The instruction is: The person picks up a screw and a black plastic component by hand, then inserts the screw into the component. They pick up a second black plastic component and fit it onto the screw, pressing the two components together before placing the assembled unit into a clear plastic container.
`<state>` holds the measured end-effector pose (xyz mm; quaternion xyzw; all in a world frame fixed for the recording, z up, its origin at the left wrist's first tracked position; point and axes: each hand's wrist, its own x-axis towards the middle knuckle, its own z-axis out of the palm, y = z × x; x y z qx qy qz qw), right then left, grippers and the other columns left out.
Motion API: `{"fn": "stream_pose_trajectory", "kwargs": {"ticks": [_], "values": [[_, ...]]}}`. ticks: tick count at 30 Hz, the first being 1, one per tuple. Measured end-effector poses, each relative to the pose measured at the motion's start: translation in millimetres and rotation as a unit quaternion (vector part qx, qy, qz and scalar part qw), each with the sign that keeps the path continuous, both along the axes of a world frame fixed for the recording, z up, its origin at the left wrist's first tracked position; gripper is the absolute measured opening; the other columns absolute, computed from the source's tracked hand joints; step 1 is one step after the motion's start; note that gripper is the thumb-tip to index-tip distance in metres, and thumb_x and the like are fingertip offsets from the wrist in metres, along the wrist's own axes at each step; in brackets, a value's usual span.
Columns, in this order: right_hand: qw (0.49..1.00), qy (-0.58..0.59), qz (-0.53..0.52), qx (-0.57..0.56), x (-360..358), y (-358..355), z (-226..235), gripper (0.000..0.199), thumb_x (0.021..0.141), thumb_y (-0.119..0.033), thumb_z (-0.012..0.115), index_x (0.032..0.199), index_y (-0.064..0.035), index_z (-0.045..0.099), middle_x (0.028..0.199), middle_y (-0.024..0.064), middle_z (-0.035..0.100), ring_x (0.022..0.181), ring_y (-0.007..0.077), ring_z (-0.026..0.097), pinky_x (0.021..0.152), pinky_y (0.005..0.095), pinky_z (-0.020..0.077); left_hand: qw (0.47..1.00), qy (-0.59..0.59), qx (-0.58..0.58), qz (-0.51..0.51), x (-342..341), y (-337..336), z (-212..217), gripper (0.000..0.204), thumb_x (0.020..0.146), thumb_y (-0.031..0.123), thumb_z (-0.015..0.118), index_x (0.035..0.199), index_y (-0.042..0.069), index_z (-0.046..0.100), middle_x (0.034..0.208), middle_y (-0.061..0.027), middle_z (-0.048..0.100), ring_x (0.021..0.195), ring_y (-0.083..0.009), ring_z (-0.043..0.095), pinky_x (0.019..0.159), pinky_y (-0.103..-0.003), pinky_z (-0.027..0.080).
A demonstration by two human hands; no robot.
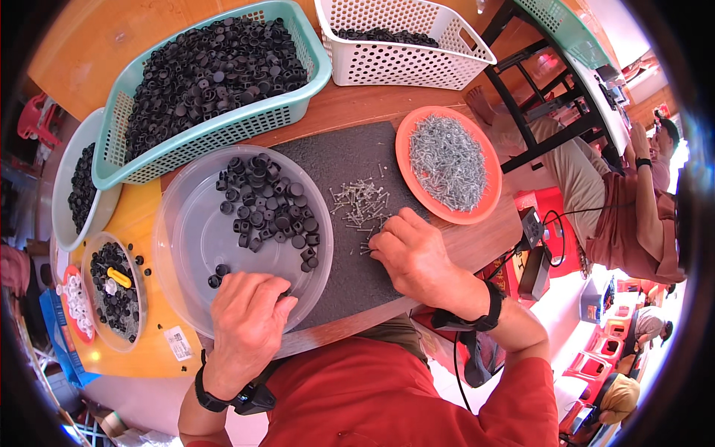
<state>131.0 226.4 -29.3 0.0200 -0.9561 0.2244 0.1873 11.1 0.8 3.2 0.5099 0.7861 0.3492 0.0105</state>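
My left hand [249, 316] is over the near rim of a round clear plastic tub [175, 246], its fingers curled. Between thumb and forefinger a dark bit of a small black plastic cap [284, 294] shows. Inside the tub lies a heap of black caps [261, 201]. My right hand [417, 257] rests on the dark mat [342, 287], fingertips pinched together at the edge of a loose pile of screws [360, 203]. A screw [364, 250] sticks out at those fingertips; its far end is hidden.
An orange plate [401, 160] heaped with screws stands at right. Behind are a teal basket [216, 134] and a white basket [406, 71] of black parts. At left are a white bowl [63, 179] and smaller containers. A person in brown [625, 216] is at the right.
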Motion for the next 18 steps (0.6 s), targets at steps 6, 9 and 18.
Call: {"fn": "stream_pose_trajectory", "kwargs": {"ticks": [6, 9, 18], "values": [[0.998, -0.008, 0.011, 0.055, -1.7, 0.6, -0.1, 0.020, 0.057, 0.000, 0.061, 0.076, -0.0009, 0.058, 0.075, 0.0111, 0.049, 0.070, 0.0273, 0.048, 0.061, 0.0365, 0.0414, 1.000, -0.005, 0.003, 0.006, 0.3, -1.5, -0.1, 0.021, 0.067, 0.001, 0.071, 0.085, 0.000, 0.059, 0.079, -0.0094, 0.059, 0.069, -0.0268, 0.053, 0.063, -0.035, 0.041], [1.000, 0.018, 0.015, 0.002, 1.5, 0.6, 1.7, 0.026, 0.055, 0.001, 0.061, 0.081, -0.0005, 0.061, 0.076, 0.0109, 0.049, 0.071, 0.0269, 0.047, 0.061, 0.0362, 0.0416, 1.000, -0.005, 0.011, 0.015, 0.9, -2.8, -0.8, 0.020, 0.068, 0.001, 0.071, 0.085, 0.000, 0.059, 0.079, -0.0091, 0.059, 0.069, -0.0258, 0.053, 0.062, -0.034, 0.041], [0.999, -0.020, 0.032, -0.016, -5.4, -6.3, 5.1, 0.020, 0.059, 0.001, 0.064, 0.078, -0.0008, 0.060, 0.077, 0.0108, 0.050, 0.073, 0.0283, 0.048, 0.063, 0.0377, 0.0426, 0.999, -0.006, 0.031, 0.018, 0.3, -2.9, -2.4, 0.019, 0.069, 0.000, 0.071, 0.084, 0.001, 0.059, 0.077, -0.0088, 0.059, 0.066, -0.0245, 0.053, 0.061, -0.033, 0.041]]}}
